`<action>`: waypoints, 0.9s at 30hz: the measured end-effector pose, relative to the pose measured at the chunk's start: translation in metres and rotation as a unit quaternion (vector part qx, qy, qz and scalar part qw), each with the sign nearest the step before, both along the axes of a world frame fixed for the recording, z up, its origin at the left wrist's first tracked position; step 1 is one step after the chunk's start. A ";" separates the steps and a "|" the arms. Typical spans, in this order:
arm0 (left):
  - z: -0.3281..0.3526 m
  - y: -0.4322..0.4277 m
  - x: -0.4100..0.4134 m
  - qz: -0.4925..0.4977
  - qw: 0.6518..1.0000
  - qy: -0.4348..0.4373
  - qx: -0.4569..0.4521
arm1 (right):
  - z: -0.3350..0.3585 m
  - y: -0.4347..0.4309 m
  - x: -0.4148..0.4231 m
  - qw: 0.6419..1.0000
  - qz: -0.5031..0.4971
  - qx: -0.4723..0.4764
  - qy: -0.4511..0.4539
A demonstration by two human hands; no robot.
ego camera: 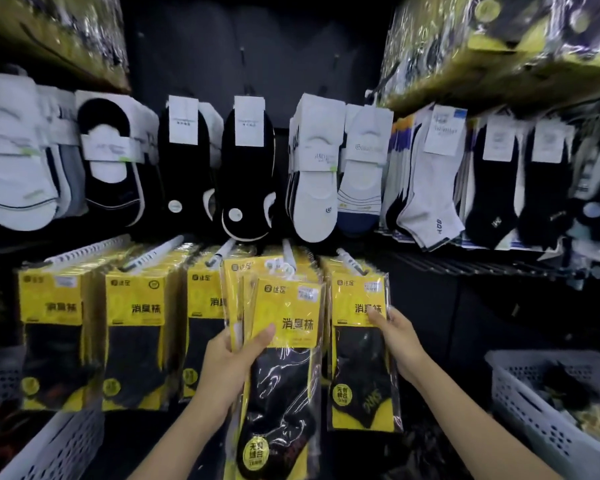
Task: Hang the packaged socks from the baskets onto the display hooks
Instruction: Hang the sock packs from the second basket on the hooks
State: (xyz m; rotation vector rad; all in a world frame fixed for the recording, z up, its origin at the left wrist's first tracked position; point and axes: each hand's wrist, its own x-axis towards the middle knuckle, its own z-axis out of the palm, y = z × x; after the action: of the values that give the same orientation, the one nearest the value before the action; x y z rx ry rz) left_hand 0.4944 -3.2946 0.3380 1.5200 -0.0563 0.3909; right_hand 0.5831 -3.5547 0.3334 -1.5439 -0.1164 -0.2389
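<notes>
My left hand (234, 356) grips a small stack of yellow-and-black packaged socks (284, 358), thumb on the front pack, held up just under a white display hook (288, 252). My right hand (395, 336) holds the right edge of a hanging sock pack (359, 344) on the neighbouring hook (349, 259). More of the same yellow packs (132, 327) hang in rows on hooks to the left. A white basket (548, 410) at the lower right holds more sock packs.
An upper row of loose white, black and grey socks (246, 168) hangs on hooks. Another white basket (59, 445) sits at the lower left. Wrapped stock fills shelves (499, 46) at the top corners. A dark wire rack (465, 265) runs right of the hooks.
</notes>
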 end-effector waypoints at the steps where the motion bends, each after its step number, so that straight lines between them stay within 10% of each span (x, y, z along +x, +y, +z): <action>1: 0.000 0.000 0.000 -0.001 1.000 0.003 -0.003 | -0.003 0.002 0.009 1.000 -0.009 0.001 0.006; 10: -0.007 0.001 -0.006 -0.010 1.000 0.010 -0.020 | -0.017 0.033 0.018 0.960 -0.276 0.041 0.034; 17: -0.008 -0.007 -0.015 -0.036 0.999 0.011 -0.031 | 0.000 0.082 -0.072 0.998 0.032 0.012 -0.056; 27: -0.013 -0.008 -0.014 -0.018 1.000 0.007 -0.016 | -0.001 0.074 -0.087 0.994 0.097 0.056 -0.007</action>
State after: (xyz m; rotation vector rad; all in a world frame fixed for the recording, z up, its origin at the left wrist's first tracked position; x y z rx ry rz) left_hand 0.4808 -3.3024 0.3245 1.4887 -0.0654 0.3502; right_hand 0.4958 -3.4806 0.3323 -1.4090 -0.2577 -0.1006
